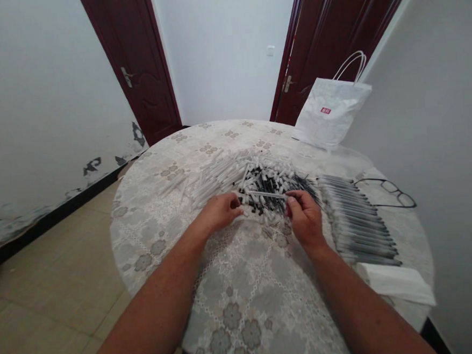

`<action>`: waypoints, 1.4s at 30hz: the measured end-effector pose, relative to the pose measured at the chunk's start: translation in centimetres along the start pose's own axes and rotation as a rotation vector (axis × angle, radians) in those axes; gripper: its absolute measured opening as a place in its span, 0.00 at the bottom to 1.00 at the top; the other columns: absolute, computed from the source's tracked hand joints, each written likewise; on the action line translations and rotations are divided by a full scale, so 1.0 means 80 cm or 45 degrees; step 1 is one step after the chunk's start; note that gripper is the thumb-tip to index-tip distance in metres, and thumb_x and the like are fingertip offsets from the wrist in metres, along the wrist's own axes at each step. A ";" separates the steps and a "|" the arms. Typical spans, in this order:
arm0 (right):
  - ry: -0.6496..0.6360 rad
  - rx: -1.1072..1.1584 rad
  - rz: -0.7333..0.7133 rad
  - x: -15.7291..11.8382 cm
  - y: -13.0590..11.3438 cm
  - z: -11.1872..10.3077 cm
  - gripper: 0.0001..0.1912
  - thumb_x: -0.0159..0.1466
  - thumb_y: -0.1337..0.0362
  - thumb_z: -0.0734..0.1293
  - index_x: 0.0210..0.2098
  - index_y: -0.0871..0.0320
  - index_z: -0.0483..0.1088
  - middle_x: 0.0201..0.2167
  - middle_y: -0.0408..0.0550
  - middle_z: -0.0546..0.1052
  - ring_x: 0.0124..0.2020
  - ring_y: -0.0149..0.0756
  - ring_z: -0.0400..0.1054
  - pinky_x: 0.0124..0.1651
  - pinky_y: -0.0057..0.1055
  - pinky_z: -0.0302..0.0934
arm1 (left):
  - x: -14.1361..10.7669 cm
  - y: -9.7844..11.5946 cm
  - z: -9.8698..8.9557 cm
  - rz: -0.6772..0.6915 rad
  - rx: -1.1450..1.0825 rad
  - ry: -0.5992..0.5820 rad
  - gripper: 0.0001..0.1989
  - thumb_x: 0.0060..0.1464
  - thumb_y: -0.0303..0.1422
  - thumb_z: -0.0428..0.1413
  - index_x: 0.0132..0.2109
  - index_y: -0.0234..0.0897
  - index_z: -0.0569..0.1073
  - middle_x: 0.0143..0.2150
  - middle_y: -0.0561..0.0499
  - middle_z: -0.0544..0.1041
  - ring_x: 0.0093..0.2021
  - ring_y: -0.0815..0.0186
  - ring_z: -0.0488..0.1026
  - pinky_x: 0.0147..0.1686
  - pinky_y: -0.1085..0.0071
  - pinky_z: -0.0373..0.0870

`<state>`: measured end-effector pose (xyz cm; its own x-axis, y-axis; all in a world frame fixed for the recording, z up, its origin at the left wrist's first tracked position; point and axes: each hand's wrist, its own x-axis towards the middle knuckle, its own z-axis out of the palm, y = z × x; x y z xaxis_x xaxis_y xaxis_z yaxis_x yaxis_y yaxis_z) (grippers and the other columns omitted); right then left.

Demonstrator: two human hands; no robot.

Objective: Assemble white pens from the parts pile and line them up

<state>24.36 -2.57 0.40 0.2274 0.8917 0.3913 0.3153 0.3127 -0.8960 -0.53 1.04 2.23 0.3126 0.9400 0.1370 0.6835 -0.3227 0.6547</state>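
Note:
My right hand [305, 215] pinches one end of a clear pen barrel [267, 195], which lies level above the table and points left. Close to the barrel's other end is my left hand [221, 211], its thumb and fingers drawn together; whatever they hold is too small to make out. Under and behind the hands lie loose pen parts: black refills [269, 184], white caps [278, 167] and small black plugs [255, 208]. A heap of clear barrels [222, 173] spreads behind my left hand. To the right, pens [360, 222] lie side by side in a long row.
A patterned cloth covers the round table [233, 317]. Eyeglasses [403, 199] rest beyond the pen row, and a white folded or rolled item [397, 283] lies at its near end. At the back right stands a white paper bag [332, 111]. Walls and two doors surround the table.

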 end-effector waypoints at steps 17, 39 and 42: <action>0.065 0.278 0.096 0.000 0.004 0.005 0.12 0.65 0.56 0.64 0.43 0.57 0.69 0.26 0.41 0.73 0.21 0.29 0.63 0.23 0.25 0.56 | 0.002 0.022 0.014 -0.178 -1.070 -0.005 0.14 0.57 0.36 0.58 0.48 0.36 0.74 0.37 0.47 0.78 0.29 0.68 0.73 0.30 0.72 0.71; 0.037 0.240 0.057 -0.008 0.003 0.008 0.13 0.65 0.55 0.66 0.43 0.57 0.70 0.30 0.45 0.77 0.21 0.29 0.64 0.22 0.26 0.59 | 0.009 0.025 0.018 -0.252 -1.789 0.268 0.15 0.51 0.31 0.65 0.44 0.34 0.70 0.42 0.43 0.80 0.36 0.66 0.79 0.39 0.67 0.79; 0.031 0.205 0.043 -0.009 0.001 0.009 0.14 0.65 0.55 0.66 0.43 0.58 0.71 0.31 0.46 0.78 0.22 0.29 0.65 0.23 0.26 0.60 | 0.010 0.024 0.018 -0.333 -1.890 0.273 0.11 0.55 0.31 0.63 0.42 0.33 0.69 0.44 0.41 0.81 0.37 0.65 0.80 0.39 0.67 0.79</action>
<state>23.56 -2.91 -0.12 0.2580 0.8952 0.3633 0.1560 0.3325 -0.9301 1.99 0.98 2.52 0.1036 0.9913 -0.0815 -0.5986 0.1276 0.7908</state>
